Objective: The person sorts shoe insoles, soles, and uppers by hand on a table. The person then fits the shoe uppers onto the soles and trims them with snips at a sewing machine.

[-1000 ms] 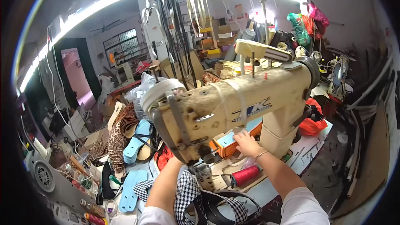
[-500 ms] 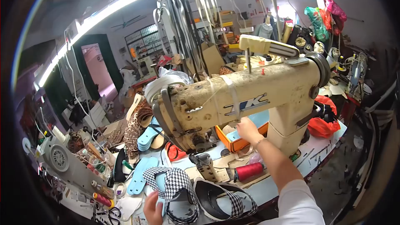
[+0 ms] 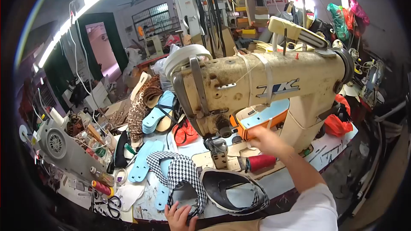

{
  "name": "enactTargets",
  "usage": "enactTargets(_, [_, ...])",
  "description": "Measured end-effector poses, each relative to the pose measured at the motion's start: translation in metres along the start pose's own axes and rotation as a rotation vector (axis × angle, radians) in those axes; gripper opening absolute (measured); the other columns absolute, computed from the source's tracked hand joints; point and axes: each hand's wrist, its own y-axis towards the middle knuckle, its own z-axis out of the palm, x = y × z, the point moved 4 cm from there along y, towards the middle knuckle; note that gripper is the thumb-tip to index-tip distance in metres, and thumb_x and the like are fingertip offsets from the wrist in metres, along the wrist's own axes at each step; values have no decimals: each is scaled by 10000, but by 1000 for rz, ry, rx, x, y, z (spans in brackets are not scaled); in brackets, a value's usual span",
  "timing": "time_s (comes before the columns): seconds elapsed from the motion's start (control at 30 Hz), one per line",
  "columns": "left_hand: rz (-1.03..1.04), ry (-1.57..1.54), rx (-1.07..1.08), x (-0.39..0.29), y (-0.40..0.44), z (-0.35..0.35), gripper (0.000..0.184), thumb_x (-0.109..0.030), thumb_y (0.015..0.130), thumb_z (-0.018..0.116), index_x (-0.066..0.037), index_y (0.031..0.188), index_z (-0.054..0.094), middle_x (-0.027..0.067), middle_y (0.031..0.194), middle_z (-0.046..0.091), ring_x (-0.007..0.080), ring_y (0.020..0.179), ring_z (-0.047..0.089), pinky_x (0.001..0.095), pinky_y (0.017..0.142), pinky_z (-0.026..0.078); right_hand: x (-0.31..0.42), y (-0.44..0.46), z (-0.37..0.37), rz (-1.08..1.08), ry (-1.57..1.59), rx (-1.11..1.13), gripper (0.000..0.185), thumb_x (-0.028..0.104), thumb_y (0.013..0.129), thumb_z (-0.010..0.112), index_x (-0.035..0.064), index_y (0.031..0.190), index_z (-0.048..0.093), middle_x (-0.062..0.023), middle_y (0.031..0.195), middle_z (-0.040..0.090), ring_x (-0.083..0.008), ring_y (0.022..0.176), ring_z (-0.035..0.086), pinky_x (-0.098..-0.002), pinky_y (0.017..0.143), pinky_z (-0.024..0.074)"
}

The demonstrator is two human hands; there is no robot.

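Note:
My right hand [image 3: 267, 140] reaches under the arm of the beige sewing machine [image 3: 257, 79], at the near edge of an orange box [image 3: 274, 120] with light blue pieces inside. Its fingers are partly hidden and blurred. At the bottom, my left hand [image 3: 180, 216] has its fingers apart against the lower edge of a black-and-white houndstooth strap piece [image 3: 184, 175]. Beside that piece lies a dark-lined shoe upper [image 3: 231, 192] with houndstooth trim. A red thread spool [image 3: 260, 162] lies on its side below my right hand.
Light blue soles [image 3: 145, 160] and leopard-print pieces [image 3: 138, 117] lie left of the machine. Scissors [image 3: 112, 206] and a thread cone [image 3: 102, 188] are at the lower left, near a grey machine part [image 3: 64, 149]. A red bag [image 3: 338, 124] sits at the right.
My right hand has moved from inside the orange box to its near edge. My left hand has shifted right, to the houndstooth piece. The view has shifted.

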Motion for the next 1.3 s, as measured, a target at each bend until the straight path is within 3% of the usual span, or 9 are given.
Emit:
enactTargets(0.07, [-591, -1595, -277, 10, 1, 11, 365, -144, 790, 636, -33, 1133, 578, 128, 1106, 577, 356, 1145, 461, 495, 1019, 249, 0, -62, 4, 99, -89, 278, 551, 188, 706, 690, 74, 1210, 497, -152, 1166, 537, -351, 1069, 512, -398, 907, 424])
enactTargets(0.1, [-622, -1584, -494, 6, 2, 14, 360, -116, 757, 666, -26, 1098, 593, 148, 1072, 587, 357, 1101, 497, 502, 1005, 273, 1, -82, 9, -2, -139, 183, 625, 177, 676, 709, 81, 1243, 464, -137, 1200, 510, -335, 1101, 487, -394, 919, 416])
enactTargets(0.2, [-643, -1532, -444, -12, 7, 21, 280, -211, 698, 685, -99, 951, 648, 53, 914, 609, 304, 1093, 476, 524, 1041, 181, 3, -105, 19, -94, -183, 22, 690, 116, 631, 726, 59, 1259, 445, -122, 1243, 463, -312, 1154, 436, -380, 953, 395])
enactTargets(0.43, [-633, -1540, -419, -14, -4, 21, 332, -231, 679, 714, -107, 979, 644, 45, 971, 600, 296, 1109, 467, 522, 1032, 206, 3, -73, 7, -96, -223, -206, 490, 156, 627, 719, 40, 1077, 562, -165, 958, 598, -328, 893, 585, -395, 818, 478])
enactTargets(0.67, [-663, -1527, -371, -20, -24, 28, 420, -204, 616, 767, -106, 998, 622, 39, 991, 590, 297, 1131, 449, 527, 1031, 213, 21, 6, -41, -197, -183, -575, 521, 101, 650, 722, 8, 1117, 510, -203, 1073, 522, -368, 978, 524, -409, 858, 441])
enactTargets(0.73, [-643, -1535, -363, -17, -21, 28, 431, -198, 609, 773, -106, 1001, 621, 36, 1001, 587, 294, 1138, 446, 530, 1030, 216, 29, 15, -41, -164, -444, -553, 628, 101, 693, 720, 34, 1259, 457, -212, 1284, 425, -369, 1053, 520, -397, 893, 436])
enactTargets(0.87, [-642, -1538, -366, -19, -24, 30, 420, -195, 606, 779, -108, 988, 627, 37, 920, 585, 283, 1106, 468, 534, 1030, 214, 36, 4, -21, -234, -143, -371, 449, 105, 728, 698, 10, 1144, 556, -185, 1127, 569, -345, 1044, 534, -374, 906, 426])
enactTargets(1.03, [-698, -1575, -365, -23, -28, 35, 359, -148, 594, 784, -99, 919, 639, 39, 778, 572, 282, 1023, 520, 538, 1016, 242, 0, -53, 20, 84, -195, -259, 249, 70, 751, 670, 11, 991, 634, -145, 929, 646, -298, 872, 610, -350, 751, 485])
enactTargets(1.3, [-1074, -1873, -838, 11, -49, 46, 269, -90, 688, 726, -50, 910, 580, 54, 846, 577, 263, 989, 529, 422, 922, 367, 71, -113, 39, 243, 414, -130, 367, 24, 753, 645, 11, 1113, 574, -108, 1079, 613, -179, 960, 591, -288, 799, 475])
